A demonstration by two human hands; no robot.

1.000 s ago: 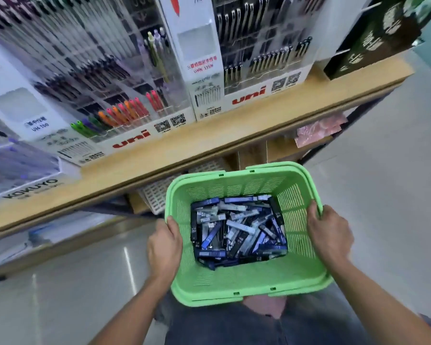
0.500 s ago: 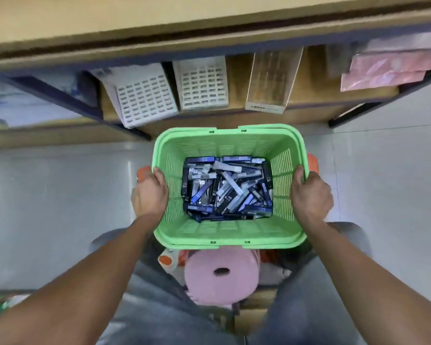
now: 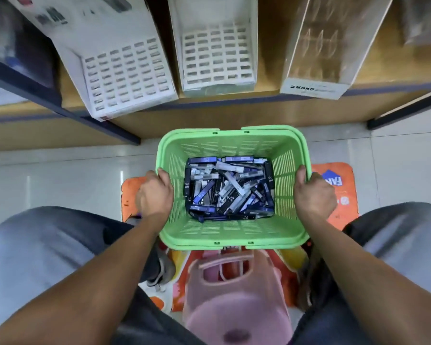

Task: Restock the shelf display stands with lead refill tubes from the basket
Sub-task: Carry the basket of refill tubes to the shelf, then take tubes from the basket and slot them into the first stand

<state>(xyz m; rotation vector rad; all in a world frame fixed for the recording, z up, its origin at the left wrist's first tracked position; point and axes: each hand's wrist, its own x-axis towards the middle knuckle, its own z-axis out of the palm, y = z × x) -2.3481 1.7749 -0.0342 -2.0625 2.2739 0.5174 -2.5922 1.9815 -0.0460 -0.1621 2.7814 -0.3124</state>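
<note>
A pale tiled shop floor (image 3: 60,185) runs beneath a low wooden shelf (image 3: 234,115) edged in dark metal, seen from directly above. On the shelf stand two white display stands with gridded slots, one tilted at left (image 3: 125,70) and one straighter at centre (image 3: 217,56), beside a clear-fronted box marked MONO (image 3: 326,51). Just in front of the shelf, a green plastic basket (image 3: 232,235) is held level between a person's two bare hands. The left hand (image 3: 156,195) grips the basket's left rim, thumb hooked over the edge and fingers curled down the outside wall. The right hand (image 3: 314,192) clamps the right rim in the same way, thumb inside, fingers wrapped outside. Lead refill tubes (image 3: 229,188), in dark blue, black and silver-grey, lie jumbled across the basket's bottom, some showing HB markings. Under the basket an orange printed mat (image 3: 334,185) covers the floor, and a pink plastic stool (image 3: 234,295) with a handle slot sits between the person's grey-trousered knees (image 3: 47,245). A shoe (image 3: 159,272) shows partly beside the stool.
</note>
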